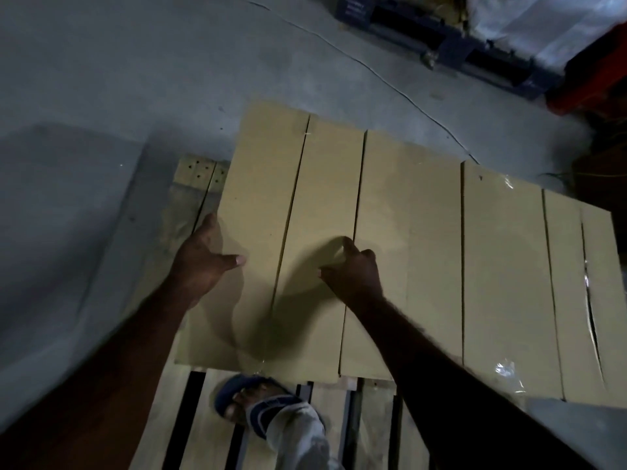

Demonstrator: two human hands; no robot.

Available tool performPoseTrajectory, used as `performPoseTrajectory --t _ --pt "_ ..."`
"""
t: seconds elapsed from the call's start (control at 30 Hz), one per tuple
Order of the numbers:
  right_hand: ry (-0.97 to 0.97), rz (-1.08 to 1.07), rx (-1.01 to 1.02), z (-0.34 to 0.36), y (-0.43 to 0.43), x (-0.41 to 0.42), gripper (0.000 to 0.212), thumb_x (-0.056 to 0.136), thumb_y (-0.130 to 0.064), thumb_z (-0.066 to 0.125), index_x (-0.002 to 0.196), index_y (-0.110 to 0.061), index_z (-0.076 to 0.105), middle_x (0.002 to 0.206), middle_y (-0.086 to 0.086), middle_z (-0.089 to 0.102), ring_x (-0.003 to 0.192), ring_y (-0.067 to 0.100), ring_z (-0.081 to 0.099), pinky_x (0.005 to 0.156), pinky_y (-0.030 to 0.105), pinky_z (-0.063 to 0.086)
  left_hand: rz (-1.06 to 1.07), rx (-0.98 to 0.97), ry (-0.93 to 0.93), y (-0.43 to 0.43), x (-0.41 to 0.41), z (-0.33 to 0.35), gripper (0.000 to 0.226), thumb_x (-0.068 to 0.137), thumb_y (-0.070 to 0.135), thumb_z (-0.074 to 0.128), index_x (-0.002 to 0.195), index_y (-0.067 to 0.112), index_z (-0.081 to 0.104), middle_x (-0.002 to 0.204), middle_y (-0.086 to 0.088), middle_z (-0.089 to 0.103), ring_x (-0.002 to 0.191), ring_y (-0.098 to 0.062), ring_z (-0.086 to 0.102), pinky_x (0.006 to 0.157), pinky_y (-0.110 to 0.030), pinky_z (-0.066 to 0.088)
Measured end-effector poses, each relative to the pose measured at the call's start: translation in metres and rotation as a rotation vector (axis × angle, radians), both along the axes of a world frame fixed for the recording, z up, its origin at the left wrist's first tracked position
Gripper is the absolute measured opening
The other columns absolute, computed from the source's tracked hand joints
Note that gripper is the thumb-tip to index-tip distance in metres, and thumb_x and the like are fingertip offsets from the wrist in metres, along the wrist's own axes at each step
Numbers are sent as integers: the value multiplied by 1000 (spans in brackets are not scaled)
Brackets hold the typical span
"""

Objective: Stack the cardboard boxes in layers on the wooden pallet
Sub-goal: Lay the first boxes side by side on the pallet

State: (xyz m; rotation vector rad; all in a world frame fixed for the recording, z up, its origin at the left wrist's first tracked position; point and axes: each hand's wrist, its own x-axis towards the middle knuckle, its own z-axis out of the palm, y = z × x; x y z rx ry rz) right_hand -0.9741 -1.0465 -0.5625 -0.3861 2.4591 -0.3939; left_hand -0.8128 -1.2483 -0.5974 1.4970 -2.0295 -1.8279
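Head view, looking down, dim light. Row of long cardboard boxes (407, 232) lying flat side by side across the wooden pallet (207, 422). Bare slats show at the near edge, and one corner shows at far left.

Left hand (203, 259) straddles the outer left edge of the leftmost box (258, 198). The thumb is spread wide and lies on the box top. The forefinger runs straight along the edge. The other fingers drop down the box side, out of sight. Nothing is lifted or clasped.

Right hand (356, 273) rests on the second box (315, 205), beside the seam with the third. Its forefinger is extended to the seam, the thumb is stretched out leftward on the cardboard, and the remaining fingers are curled under. It holds nothing. The two hands are apart, with one box seam between them.

A sandalled foot (244, 398) stands on the pallet slats just near the boxes. Clear tape glints on the boxes to the right.

Grey concrete floor (101, 79) all around, with a thin cable (373, 67) trailing across it. A blue pallet (475, 52) and a red crate (593, 79) sit at far right.
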Motion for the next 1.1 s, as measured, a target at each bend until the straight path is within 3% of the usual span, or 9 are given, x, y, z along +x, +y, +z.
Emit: performPoseTrajectory --t 0.23,0.4,0.53,0.63,0.7,0.77,0.83,1.0,1.1 --pt "67 1 34 -4 -3 6 67 86 -36 75 143 -18 45 131 17 49 118 33 56 98 38 52 -4 15 49 -5 2 -8 107 75 11 85 158 26 19 162 1 26 148 -17 24 115 -31 28" --pt "122 20 71 -6 -7 7 44 91 -33 64 129 -13 56 125 15 60 113 29 58 87 30 47 -8 -35 65 -3 2 -13 104 76 15 85 157 25 21 161 5 28 147 -16 26 117 -30 26" --pt "208 49 64 2 -3 9 41 97 -28 57 135 -12 58 128 15 58 113 29 60 92 31 48 -181 -217 -30 4 2 -12 104 82 32 79 159 23 11 164 0 19 149 -21 23 116 -28 22" --pt "239 111 61 2 10 13 49 96 -29 60 141 -14 50 141 17 44 129 34 46 101 38 46 -397 -423 -199 23 9 2 113 79 52 76 159 19 4 166 -9 -2 150 -34 13 117 -48 25" --pt "176 157 95 -1 22 13 59 95 -33 61 148 -17 41 151 15 32 138 36 34 108 42 42 -587 -645 -335 50 19 6 119 72 69 71 157 20 4 165 -14 -8 149 -42 3 115 -62 19" --pt "122 235 97 -4 33 13 63 95 -34 62 150 -17 36 153 13 28 139 36 32 110 44 43 -764 -736 -383 87 28 8 120 67 79 64 156 23 6 164 -14 -11 149 -43 -7 112 -72 11" --pt "108 301 106 -3 43 18 63 96 -32 61 151 -15 35 153 12 27 139 34 33 110 43 43 -907 -742 -403 122 36 8 125 64 83 60 157 22 3 165 -11 -14 149 -42 -14 108 -76 5" --pt "-12 334 66 9 69 38 58 93 -23 63 145 -13 41 147 10 37 131 29 45 103 37 47 -972 -774 -422 161 43 12 118 70 77 63 157 28 0 164 -8 -16 148 -42 -16 105 -81 1" --pt "-50 345 82 11 86 51 67 91 -23 64 150 -10 35 154 11 32 139 29 38 110 37 42 -1017 -843 -427 176 50 16 118 73 73 65 158 26 -3 165 -8 -16 148 -43 -16 106 -78 -3"
